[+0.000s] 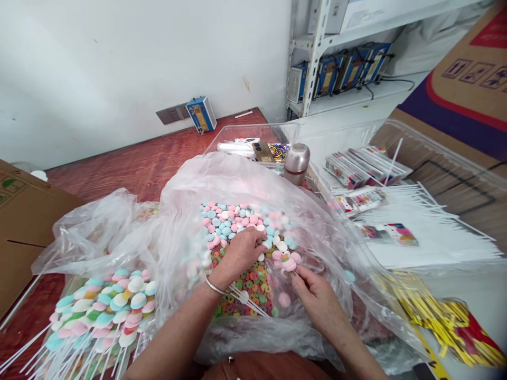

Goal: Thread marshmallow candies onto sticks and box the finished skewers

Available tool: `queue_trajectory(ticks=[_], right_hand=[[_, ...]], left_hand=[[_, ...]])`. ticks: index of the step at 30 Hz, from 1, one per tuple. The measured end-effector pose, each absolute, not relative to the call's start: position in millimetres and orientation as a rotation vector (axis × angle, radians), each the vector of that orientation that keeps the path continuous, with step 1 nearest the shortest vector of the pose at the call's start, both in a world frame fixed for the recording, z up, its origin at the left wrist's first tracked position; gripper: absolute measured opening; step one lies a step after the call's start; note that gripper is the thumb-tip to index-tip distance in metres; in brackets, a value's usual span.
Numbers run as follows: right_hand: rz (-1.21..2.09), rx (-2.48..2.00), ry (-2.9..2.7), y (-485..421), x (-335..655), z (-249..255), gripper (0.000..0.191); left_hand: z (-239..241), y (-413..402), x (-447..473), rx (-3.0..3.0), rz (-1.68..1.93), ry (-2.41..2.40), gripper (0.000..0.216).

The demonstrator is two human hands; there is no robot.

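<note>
While a heap of finished candy skewers (106, 311) lies well out past the left hand, near a brown cardboard box (24, 221), both hands work inside a clear plastic bag (190, 211) that is open in front of the person. The left hand (241, 253), with a thin bangle (215, 286) on its wrist, rests knuckles up on the pastel candy discs (232, 219), fingers curled down into them; whether it actually grips any cannot be told. Under its wrist lie colourful ring candies (253, 285) and a few loose white sticks (247, 300). Just to the right, the right hand (315, 295) is narrowed to a pinch, its fingertips (298, 273) closed on a small candy cluster (285, 261) of pink and white pieces. Beyond the hands stands a metal flask (296, 162). Further right of the right hand, a clear bin (467, 174) holds many white skewer sticks (435, 216), printed packets (364, 166) and yellow wrappers (435, 311).
</note>
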State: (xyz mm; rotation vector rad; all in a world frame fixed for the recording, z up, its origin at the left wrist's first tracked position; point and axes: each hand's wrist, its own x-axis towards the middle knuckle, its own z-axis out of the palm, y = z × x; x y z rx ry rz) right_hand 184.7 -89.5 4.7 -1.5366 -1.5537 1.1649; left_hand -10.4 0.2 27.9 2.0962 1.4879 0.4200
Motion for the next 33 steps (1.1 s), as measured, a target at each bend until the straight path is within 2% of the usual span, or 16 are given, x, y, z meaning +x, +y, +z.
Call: queue_trajectory(ticks=[6, 9, 13, 18, 26, 33], right_hand=[[0.872, -1.550, -1.545, -75.5, 168.3, -0.9, 0.024], [0.781, -1.445, -1.594, -65.0, 159.5, 1.9, 0.021], [0.875, -1.323, -1.570, -57.9, 154.5, 5.5, 0.036], [1.008, -1.278, -1.508, -60.6, 156.1, 6.4, 0.030], [1.153, -1.229, -1.425, -64.3, 151.0, 6.4, 0.025], [1.292, -1.225, -1.260, -67.3, 148.4, 3.3, 0.031]], left_hand=[[29.0, -9.8, -5.4, 2.119, 0.563, 1.473, 0.011], [31.3, -17.1, -4.7, 1.829, 0.662, 1.428, 0.013], [33.0, -25.4, -4.2, 1.305, 0.747, 1.258, 0.020], [30.2, -36.8, -3.5, 0.881, 0.871, 1.104, 0.035], [22.7, -42.6, -8.9, 0.786, 0.919, 1.055, 0.044], [15.6, -48.6, -11.5, 0.797, 0.928, 0.982, 0.047]])
